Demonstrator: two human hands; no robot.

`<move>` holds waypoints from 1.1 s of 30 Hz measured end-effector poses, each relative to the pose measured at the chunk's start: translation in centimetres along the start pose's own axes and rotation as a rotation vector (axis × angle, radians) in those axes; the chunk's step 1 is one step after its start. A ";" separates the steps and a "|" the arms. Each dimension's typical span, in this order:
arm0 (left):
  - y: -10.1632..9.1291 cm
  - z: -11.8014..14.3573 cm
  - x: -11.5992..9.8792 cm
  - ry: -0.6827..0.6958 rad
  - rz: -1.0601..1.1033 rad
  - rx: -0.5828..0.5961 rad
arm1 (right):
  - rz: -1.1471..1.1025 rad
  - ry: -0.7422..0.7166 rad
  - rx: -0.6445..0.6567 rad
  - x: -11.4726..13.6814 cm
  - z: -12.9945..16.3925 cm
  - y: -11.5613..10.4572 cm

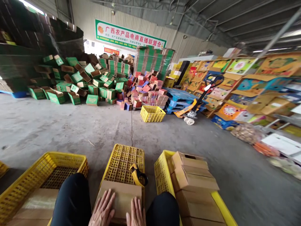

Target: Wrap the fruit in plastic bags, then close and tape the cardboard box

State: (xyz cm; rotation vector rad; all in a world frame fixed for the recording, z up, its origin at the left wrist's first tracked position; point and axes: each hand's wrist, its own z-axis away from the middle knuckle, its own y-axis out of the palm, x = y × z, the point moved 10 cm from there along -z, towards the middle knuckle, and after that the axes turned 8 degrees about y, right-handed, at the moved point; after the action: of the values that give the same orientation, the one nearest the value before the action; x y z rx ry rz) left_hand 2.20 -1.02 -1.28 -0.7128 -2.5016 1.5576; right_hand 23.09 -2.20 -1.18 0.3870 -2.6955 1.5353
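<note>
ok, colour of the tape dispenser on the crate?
Yellow with a black roll holder, tape dispenser, clearest in the head view.

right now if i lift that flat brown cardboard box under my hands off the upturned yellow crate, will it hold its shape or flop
The flat brown cardboard box probably stays fairly stiff: its top looks flat and uncreased under both hands, left hand and right hand. It is likely light for its size, being thin. It may slide easily, since it lies on the smooth upturned yellow plastic crate.
</note>
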 end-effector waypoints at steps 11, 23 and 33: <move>1.0 1.1 0.6 -0.140 -0.027 -0.098 | 0.010 0.105 -0.155 -0.1 1.3 0.4; -3.2 -0.4 -1.5 -0.010 0.020 0.051 | 0.021 0.013 0.069 6.2 -2.4 -2.8; -3.1 0.9 1.0 -0.182 0.048 -0.006 | 0.063 0.261 0.279 0.4 0.6 -1.9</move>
State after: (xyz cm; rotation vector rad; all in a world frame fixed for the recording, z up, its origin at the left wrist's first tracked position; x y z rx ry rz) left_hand -0.03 -2.47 0.86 -0.6652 -2.6357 1.7037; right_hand 23.19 -3.76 0.19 0.0952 -2.3257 1.8407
